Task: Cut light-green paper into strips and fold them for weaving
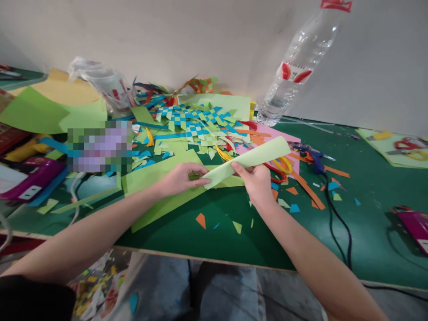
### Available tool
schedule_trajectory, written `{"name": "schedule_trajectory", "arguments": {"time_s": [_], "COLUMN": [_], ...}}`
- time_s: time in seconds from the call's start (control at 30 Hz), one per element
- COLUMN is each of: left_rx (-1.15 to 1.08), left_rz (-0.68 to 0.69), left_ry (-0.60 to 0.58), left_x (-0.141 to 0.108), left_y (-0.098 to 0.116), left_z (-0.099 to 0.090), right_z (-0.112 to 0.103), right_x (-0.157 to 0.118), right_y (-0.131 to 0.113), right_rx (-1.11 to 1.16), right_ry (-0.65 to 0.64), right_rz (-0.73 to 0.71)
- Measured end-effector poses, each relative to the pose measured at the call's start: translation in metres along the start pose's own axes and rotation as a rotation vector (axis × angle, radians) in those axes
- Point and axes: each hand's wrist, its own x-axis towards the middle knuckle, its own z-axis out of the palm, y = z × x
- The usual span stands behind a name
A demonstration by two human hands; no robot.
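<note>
A rolled sheet of light green paper (257, 154) slants up to the right between my hands, above the table. My left hand (182, 178) pinches its lower left end. Around its middle my right hand (256, 180) is closed, the thumb lying on top of the roll. Beneath it lie flat green paper sheets (160, 196) on the table. Behind are woven blue and green paper strips (190, 120) in a heap of scraps. Scissors with red and yellow handles (284, 167) lie just past my right hand, partly hidden by the roll.
A tall clear plastic bottle (297, 67) stands at the back by the wall. To the right are a blue glue gun (316, 160) with a black cord and a purple box-like thing (413, 227). A wrapped cup (109, 87) stands at left. Paper scraps (201, 220) dot the green table (234, 245).
</note>
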Motion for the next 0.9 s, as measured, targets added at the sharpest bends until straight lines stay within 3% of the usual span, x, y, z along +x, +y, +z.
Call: {"name": "schedule_trajectory", "arguments": {"time_s": [0.67,0.9], "left_rx": [0.006,-0.007], "left_rz": [-0.042,-0.113], "left_ry": [0.044,-0.028], "left_x": [-0.0047,-0.0045], "left_y": [-0.0027,0.0015], "left_z": [-0.0042,-0.0045], "right_z": [0.0022,0.0040], "right_x": [-0.0013,-0.0054], "right_y": [-0.0026,-0.0038], "right_rx": [0.009,-0.027], "right_ry": [0.019,0.044], "right_rz": [-0.049,-0.098]}}
